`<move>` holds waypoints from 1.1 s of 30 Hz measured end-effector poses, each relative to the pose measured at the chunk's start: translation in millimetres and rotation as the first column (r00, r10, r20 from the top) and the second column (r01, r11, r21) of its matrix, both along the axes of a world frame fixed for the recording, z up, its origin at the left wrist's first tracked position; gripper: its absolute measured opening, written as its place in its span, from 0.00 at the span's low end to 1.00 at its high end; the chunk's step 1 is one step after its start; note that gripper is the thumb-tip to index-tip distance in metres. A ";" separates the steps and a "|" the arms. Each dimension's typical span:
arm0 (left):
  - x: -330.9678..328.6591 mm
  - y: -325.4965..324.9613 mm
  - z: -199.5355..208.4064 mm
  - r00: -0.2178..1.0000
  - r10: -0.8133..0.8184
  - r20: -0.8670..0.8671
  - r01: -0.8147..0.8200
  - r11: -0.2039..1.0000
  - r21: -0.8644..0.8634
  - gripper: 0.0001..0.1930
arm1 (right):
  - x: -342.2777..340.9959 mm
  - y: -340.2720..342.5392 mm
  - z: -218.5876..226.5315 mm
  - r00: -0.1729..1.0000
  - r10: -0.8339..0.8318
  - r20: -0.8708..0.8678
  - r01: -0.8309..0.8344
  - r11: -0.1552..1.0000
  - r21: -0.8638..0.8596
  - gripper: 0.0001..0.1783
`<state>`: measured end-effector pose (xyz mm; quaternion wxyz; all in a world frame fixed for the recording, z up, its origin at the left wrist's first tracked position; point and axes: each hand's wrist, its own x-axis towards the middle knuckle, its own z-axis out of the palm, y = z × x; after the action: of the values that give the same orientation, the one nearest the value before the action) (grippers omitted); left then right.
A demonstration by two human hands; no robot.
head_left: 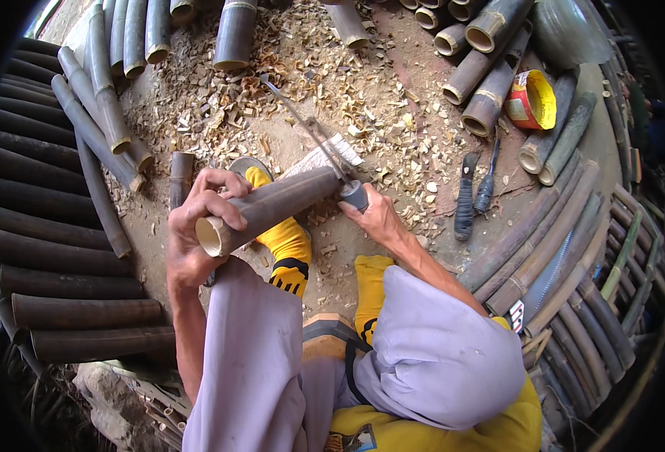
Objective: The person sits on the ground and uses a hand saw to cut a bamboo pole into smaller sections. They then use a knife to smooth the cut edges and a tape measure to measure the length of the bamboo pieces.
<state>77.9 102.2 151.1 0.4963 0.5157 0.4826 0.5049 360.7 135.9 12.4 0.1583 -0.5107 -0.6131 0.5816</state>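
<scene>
Bamboo tube [287, 200] in grasp, held at a slant above the ground between a worker's lap and a pale block [338, 153], its hollow end near the left knee. The left hand [199, 222] wraps its fingers around that near end, while the right hand [378, 217] is clenched on the grey handle [354, 196] of a long, narrow-bladed tool [302, 123] at the far end (whether the blade touches the bamboo, one cannot tell). Shavings [234, 109] litter the ground; a black-handled tool [464, 200] lies to the right, near a red-and-yellow container [531, 101], with dark bamboo lengths [57, 222] lined up at left.
</scene>
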 end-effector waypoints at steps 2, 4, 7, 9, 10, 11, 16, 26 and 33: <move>-4.3 -2.8 -1.4 0.996 -0.027 -0.085 0.026 1.000 -0.018 0.10 | 4.6 3.1 -7.4 0.990 0.063 0.126 -0.049 0.993 -0.108 0.25; -1.5 -5.3 -0.3 0.999 0.029 -0.037 -0.030 0.999 -0.037 0.21 | 2.6 -0.6 -10.1 0.987 0.058 0.147 -0.044 0.995 -0.091 0.27; 21.2 -19.5 -14.0 0.950 0.239 0.201 -0.232 0.971 -0.055 0.36 | -6.2 -3.2 -6.1 0.992 0.001 0.127 0.000 1.000 -0.007 0.26; 38.4 -18.4 -9.7 0.876 0.447 0.183 -0.426 0.893 -0.142 0.34 | -3.0 -5.4 -7.8 0.988 -0.035 0.152 0.027 0.998 0.056 0.25; 46.0 -15.2 -6.4 0.824 0.541 0.169 -0.513 0.838 -0.184 0.34 | -0.3 -5.7 -8.2 0.984 -0.056 0.166 0.041 0.995 0.089 0.25; 47.7 -10.9 0.4 0.800 0.560 0.217 -0.531 0.828 -0.177 0.32 | -0.1 -1.9 -3.5 0.989 -0.066 0.135 0.054 0.994 0.093 0.24; 28.7 -21.5 -16.8 0.847 0.479 0.229 -0.486 0.873 -0.030 0.26 | -13.9 7.3 61.3 0.993 -0.103 -0.062 0.118 0.939 0.324 0.23; 19.4 -12.1 -10.8 0.987 0.159 0.026 -0.161 0.983 0.087 0.19 | 0.8 14.4 -2.5 0.989 0.037 0.142 -0.055 0.990 0.129 0.22; 19.0 -13.5 -3.0 0.979 0.204 0.026 -0.205 0.979 0.008 0.18 | -13.6 0.9 53.0 0.968 -0.117 -0.220 0.219 0.820 0.529 0.22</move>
<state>96.9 88.6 148.2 0.4451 0.4595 0.5241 0.5622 347.0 136.8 65.4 0.4029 -0.4418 -0.6897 0.4083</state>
